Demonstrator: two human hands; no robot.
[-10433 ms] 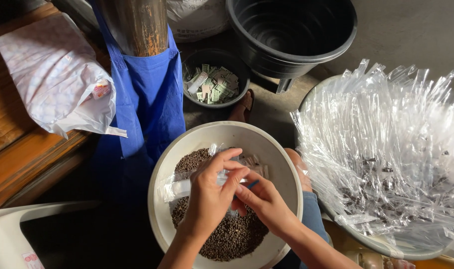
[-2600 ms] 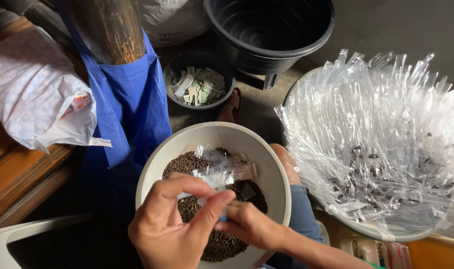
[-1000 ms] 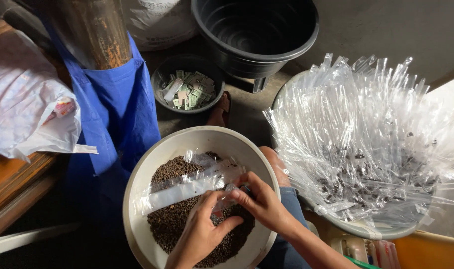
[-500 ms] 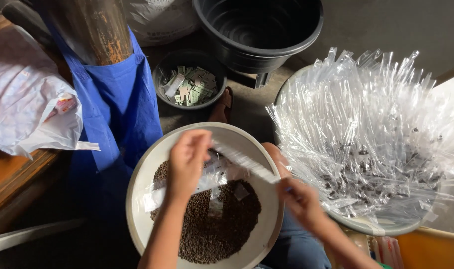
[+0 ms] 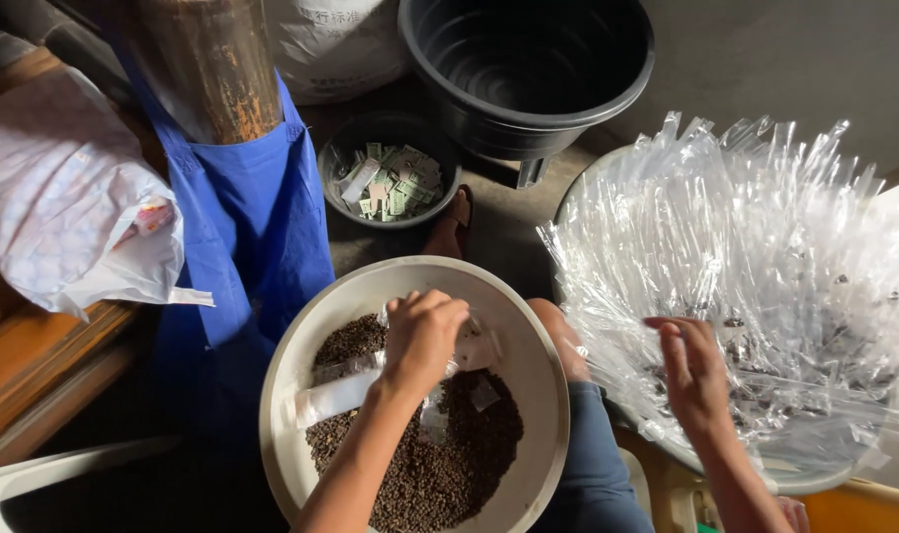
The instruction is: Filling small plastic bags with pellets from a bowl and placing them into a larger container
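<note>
Two hands work over a cream bowl [image 5: 543, 395] of dark seeds [image 5: 440, 469]. Left hand [image 5: 425, 336] has its fingers curled onto a clear bag [image 5: 336, 395] lying on the seeds. Right hand [image 5: 696, 380], fingers apart, touches the heap of clear bags [image 5: 755, 257]. Farther off stands a black bucket [image 5: 528, 69].

Grey concrete floor [image 5: 785, 59], wooden bench [image 5: 35, 385] at left, dim light.

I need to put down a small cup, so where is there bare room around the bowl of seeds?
Bare floor lies between the white bowl, small dark pot and black tub. The basin of clear bags is crowded; the left hand fills the bowl's middle.
</note>
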